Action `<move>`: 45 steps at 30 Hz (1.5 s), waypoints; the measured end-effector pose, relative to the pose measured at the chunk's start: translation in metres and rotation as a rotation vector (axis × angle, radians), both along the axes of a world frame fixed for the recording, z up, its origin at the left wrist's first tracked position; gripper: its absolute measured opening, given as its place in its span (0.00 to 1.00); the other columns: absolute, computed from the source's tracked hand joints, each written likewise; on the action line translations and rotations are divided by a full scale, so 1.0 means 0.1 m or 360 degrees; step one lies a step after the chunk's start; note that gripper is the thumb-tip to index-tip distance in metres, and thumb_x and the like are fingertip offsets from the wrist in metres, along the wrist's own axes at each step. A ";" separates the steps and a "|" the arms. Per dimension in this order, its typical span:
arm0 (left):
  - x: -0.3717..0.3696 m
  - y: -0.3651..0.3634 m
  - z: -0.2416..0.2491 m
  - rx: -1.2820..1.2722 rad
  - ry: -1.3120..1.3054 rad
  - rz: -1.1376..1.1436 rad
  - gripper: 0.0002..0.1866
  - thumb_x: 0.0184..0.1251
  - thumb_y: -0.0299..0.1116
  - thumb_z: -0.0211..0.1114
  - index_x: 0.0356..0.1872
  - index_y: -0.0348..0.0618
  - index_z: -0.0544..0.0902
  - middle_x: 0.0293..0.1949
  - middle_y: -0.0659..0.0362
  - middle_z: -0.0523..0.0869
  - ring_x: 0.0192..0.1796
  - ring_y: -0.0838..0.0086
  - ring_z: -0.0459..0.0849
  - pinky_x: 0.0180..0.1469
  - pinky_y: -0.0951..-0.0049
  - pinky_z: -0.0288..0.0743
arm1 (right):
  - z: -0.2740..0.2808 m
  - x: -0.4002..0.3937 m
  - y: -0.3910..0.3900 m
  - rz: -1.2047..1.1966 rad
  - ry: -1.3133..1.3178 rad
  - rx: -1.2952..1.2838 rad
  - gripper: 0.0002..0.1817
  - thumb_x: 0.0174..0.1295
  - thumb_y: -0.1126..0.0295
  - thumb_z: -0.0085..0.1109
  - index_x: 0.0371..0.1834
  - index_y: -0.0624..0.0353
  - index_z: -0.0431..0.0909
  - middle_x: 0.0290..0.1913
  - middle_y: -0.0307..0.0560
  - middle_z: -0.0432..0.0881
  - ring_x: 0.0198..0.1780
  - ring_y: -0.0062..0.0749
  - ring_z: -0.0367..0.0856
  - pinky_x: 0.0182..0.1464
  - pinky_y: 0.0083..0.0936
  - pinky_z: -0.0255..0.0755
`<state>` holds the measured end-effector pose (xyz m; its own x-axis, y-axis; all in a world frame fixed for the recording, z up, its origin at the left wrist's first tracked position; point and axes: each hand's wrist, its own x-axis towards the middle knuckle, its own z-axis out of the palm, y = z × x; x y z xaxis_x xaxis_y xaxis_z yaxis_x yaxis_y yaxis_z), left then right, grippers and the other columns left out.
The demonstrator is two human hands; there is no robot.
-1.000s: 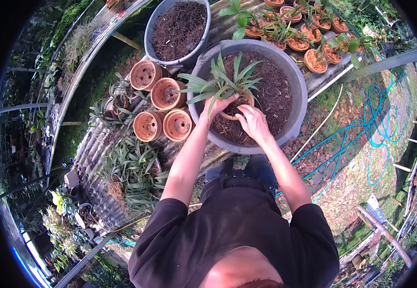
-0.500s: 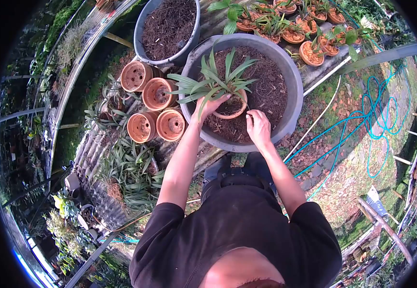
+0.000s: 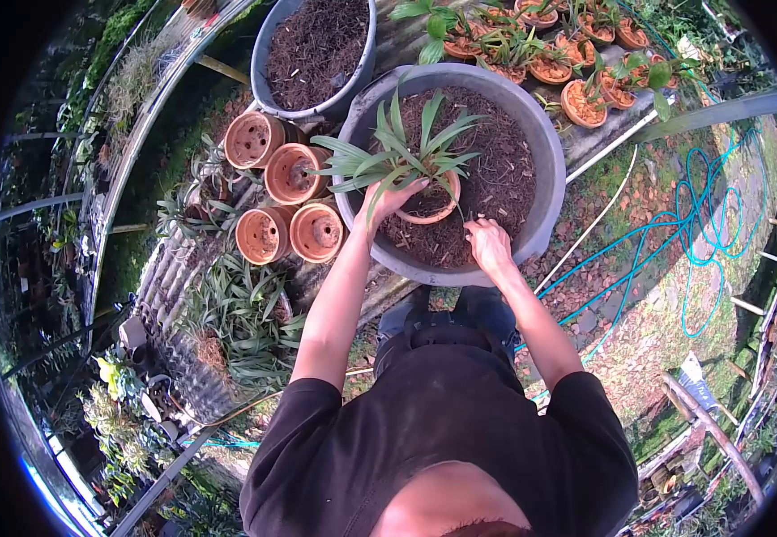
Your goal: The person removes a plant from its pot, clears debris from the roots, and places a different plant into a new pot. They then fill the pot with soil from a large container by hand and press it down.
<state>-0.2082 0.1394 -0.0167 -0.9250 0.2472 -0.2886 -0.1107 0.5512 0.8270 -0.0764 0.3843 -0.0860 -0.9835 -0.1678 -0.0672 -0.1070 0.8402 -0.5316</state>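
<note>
A long-leaved green plant (image 3: 402, 154) stands in a small terracotta pot (image 3: 435, 215) inside a big grey tub (image 3: 550, 179) of dark, coarse potting mix (image 3: 505, 157). My left hand (image 3: 390, 197) grips the plant low down at the left of the pot's rim, its thumb reaching over the base of the leaves. Leaves hide some of its fingers. Just right of the pot, over the mix near the tub's front side, my right hand (image 3: 490, 243) has its fingers curled together. What they pinch, if anything, is too small to make out.
Left of the tub lie several bare terracotta pots (image 3: 292, 174), with a heap of loose plants (image 3: 245, 313) below them. A second tub (image 3: 259, 58) of mix stands behind. Potted plants (image 3: 584, 103) fill the back right; a teal hose (image 3: 648, 224) trails over the ground.
My right hand has moved slightly down and right, away from the pot's rim. My left hand keeps its hold on the plant.
</note>
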 end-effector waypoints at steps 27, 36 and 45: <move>0.02 -0.05 -0.31 0.0102 0.0229 -0.0049 0.23 0.63 0.46 0.74 0.56 0.46 0.86 0.52 0.53 0.89 0.55 0.61 0.86 0.61 0.61 0.76 | 0.60 -0.92 -0.65 0.0028 0.0763 -0.0611 0.15 0.62 0.79 0.55 0.52 0.67 0.79 0.50 0.61 0.84 0.54 0.60 0.82 0.60 0.49 0.75; 0.06 -0.06 -0.31 -0.0049 0.0182 -0.0115 0.24 0.66 0.44 0.73 0.59 0.44 0.85 0.55 0.54 0.89 0.57 0.68 0.85 0.63 0.64 0.76 | 0.39 -0.58 -0.49 0.0206 0.0283 -0.0080 0.21 0.70 0.65 0.55 0.61 0.65 0.78 0.66 0.58 0.78 0.72 0.50 0.71 0.72 0.55 0.65; 0.13 -0.07 -0.23 -0.0089 0.0216 -0.0163 0.24 0.67 0.44 0.73 0.61 0.45 0.83 0.55 0.54 0.88 0.57 0.67 0.85 0.62 0.64 0.76 | 0.39 -0.74 -0.39 0.0205 0.0326 -0.0307 0.21 0.66 0.73 0.54 0.62 0.62 0.78 0.67 0.57 0.77 0.72 0.51 0.71 0.75 0.59 0.60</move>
<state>-0.1949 0.1326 -0.0396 -0.9271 0.3293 -0.1789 0.0589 0.5994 0.7983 -0.1503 0.3454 -0.0466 -0.9432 -0.2822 0.1756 -0.3275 0.6986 -0.6362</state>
